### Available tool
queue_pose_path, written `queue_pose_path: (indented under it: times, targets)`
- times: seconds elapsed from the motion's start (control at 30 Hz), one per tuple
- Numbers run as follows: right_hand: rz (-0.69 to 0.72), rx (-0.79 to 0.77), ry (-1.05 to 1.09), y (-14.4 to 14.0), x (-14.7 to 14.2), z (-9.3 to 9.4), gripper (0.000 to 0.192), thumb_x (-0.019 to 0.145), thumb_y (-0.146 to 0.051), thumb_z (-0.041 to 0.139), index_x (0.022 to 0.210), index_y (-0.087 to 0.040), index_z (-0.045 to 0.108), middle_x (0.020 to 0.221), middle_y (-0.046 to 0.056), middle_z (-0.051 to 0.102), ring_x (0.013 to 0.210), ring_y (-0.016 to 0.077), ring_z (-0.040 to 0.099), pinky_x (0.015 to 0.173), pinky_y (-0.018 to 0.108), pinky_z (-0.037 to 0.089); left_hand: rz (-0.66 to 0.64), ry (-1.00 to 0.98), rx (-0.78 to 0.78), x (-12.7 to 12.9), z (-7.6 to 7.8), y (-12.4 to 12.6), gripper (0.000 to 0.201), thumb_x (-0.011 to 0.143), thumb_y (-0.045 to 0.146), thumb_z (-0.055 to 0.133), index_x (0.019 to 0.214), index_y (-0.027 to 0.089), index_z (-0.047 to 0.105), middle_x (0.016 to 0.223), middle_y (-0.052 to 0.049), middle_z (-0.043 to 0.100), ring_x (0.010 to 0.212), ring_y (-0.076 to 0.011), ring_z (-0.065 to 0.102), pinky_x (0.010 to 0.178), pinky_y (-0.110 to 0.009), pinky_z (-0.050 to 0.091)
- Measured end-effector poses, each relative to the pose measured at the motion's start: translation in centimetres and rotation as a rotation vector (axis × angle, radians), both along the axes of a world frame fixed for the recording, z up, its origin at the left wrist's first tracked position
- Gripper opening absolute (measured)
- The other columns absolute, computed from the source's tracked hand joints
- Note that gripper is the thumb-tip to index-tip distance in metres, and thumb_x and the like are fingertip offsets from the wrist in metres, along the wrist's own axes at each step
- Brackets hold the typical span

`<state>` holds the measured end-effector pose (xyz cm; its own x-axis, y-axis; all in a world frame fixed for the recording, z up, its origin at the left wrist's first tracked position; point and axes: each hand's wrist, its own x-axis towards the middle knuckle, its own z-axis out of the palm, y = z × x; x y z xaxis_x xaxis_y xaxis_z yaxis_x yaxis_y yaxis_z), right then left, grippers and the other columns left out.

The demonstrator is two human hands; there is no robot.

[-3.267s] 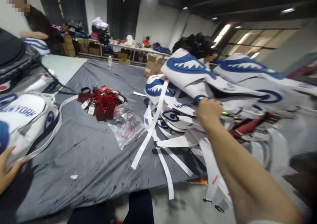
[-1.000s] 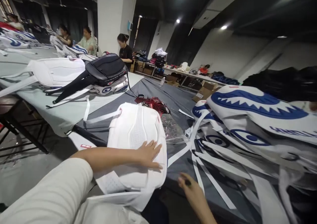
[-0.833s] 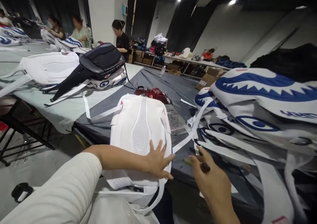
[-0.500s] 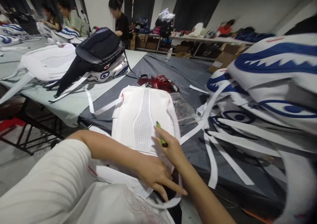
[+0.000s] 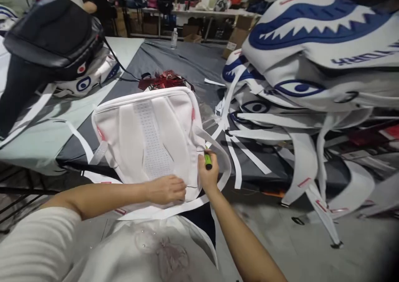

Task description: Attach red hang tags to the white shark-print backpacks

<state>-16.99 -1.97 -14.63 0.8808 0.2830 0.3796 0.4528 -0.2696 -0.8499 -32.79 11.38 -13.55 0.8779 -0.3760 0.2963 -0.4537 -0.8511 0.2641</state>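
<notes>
A white backpack (image 5: 127,144) lies on the table edge in front of me with its padded back panel upward, its dotted mesh strip running down the middle. My left hand (image 5: 166,189) is closed on the backpack's lower edge. At the right side of the bag, my right hand (image 5: 208,174) grips a small green tool with a black end (image 5: 208,160); its working tip is hidden, so I cannot tell its exact kind. That hand also rests against the bag's side, inside the loop of a white strap (image 5: 225,155).
On the right, white backpacks with blue shark-like prints (image 5: 299,45) are piled, straps hanging over the edge. A black backpack (image 5: 52,32) tops a stack on the left. Behind my bag are a red shiny bundle (image 5: 166,80) and a plastic bottle (image 5: 174,38).
The backpack has been tilted and turned, its top edge now showing. My left hand has gone from pointing across my right wrist to the bag's lower edge. My view has swung right.
</notes>
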Motion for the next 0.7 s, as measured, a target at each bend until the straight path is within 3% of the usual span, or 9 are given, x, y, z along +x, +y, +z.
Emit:
queue_pose_path:
  times: [0.07,0.13,0.2,0.27,0.37,0.5,0.6,0.7]
  targets:
    - [-0.027,0.027,-0.005,0.1,-1.1,-0.4,0.039,0.091,-0.052,0.054,0.11,-0.018,0.061,0.104,0.011,0.07,0.099,0.024,0.064,0.09,0.039,0.051,0.014,-0.077,0.028,2.3,3.6,2.4,0.03,0.099,0.03,0.04,0.107,0.029,0.069,0.126,-0.003,0.069,0.123,-0.0205,0.059,0.11,-0.041,0.045]
    - [-0.044,0.026,-0.008,0.2,-1.6,-0.4,0.038,0.092,-0.051,0.055,0.111,-0.019,0.061,0.105,0.011,0.07,0.1,0.0244,0.064,0.091,0.039,0.051,0.17,-0.185,0.078,5.5,7.1,5.2,0.034,0.101,0.03,0.037,0.119,0.019,0.063,0.133,-0.014,0.062,0.132,-0.0287,0.05,0.116,-0.058,0.031]
    - [-0.033,0.014,-0.023,0.3,-1.4,-0.3,0.037,0.092,-0.051,0.055,0.11,-0.019,0.061,0.104,0.011,0.07,0.097,0.0244,0.065,0.088,0.038,0.052,0.307,-0.279,0.219,8.7,9.9,7.7,0.034,0.101,0.036,0.04,0.112,0.015,0.065,0.118,-0.016,0.066,0.119,-0.0301,0.055,0.11,-0.06,0.034]
    - [-0.028,-0.001,-0.054,0.6,-1.1,-0.3,0.036,0.092,-0.05,0.055,0.109,-0.02,0.061,0.105,0.011,0.069,0.097,0.0244,0.065,0.085,0.037,0.052,0.307,-0.302,0.358,11.3,11.6,9.2,0.037,0.1,0.044,0.043,0.096,0.015,0.067,0.095,-0.014,0.066,0.096,-0.0273,0.058,0.095,-0.052,0.043]
    - [-0.058,-0.028,-0.088,0.8,-0.8,-0.7,0.035,0.095,-0.049,0.054,0.112,-0.019,0.061,0.106,0.011,0.069,0.096,0.0243,0.066,0.082,0.035,0.052,0.199,-0.266,0.454,12.7,12.3,9.7,0.039,0.098,0.049,0.047,0.087,0.016,0.065,0.083,-0.01,0.063,0.084,-0.0239,0.055,0.084,-0.045,0.043]
    - [-0.055,-0.187,-0.186,0.2,-0.5,-0.3,0.036,0.098,-0.046,0.049,0.118,-0.019,0.062,0.105,0.012,0.071,0.091,0.0247,0.067,0.081,0.036,0.052,0.162,-0.238,0.42,11.3,12.3,10.4,0.033,0.091,0.05,0.059,0.1,0.019,0.064,0.104,-0.008,0.064,0.104,-0.0256,0.052,0.106,-0.051,0.035]
    - [-0.061,-0.381,-0.412,-0.6,-0.5,1.8,0.029,0.096,-0.042,0.054,0.112,-0.021,0.066,0.117,0.015,0.067,0.106,0.0293,0.063,0.093,0.045,0.048,0.225,-0.254,0.406,10.5,12.6,12.3,0.045,0.088,0.061,0.058,0.11,0.022,0.062,0.114,-0.007,0.059,0.119,-0.0283,0.044,0.119,-0.059,0.015]
    - [-0.036,-0.435,-0.616,-0.5,-1.0,4.6,0.015,0.093,-0.029,0.056,0.097,-0.021,0.068,0.129,0.015,0.061,0.119,0.0325,0.057,0.103,0.052,0.042,0.23,-0.276,0.401,10.8,12.4,13.9,0.057,0.088,0.074,0.046,0.109,0.023,0.062,0.11,-0.007,0.058,0.113,-0.0273,0.044,0.119,-0.058,0.015]
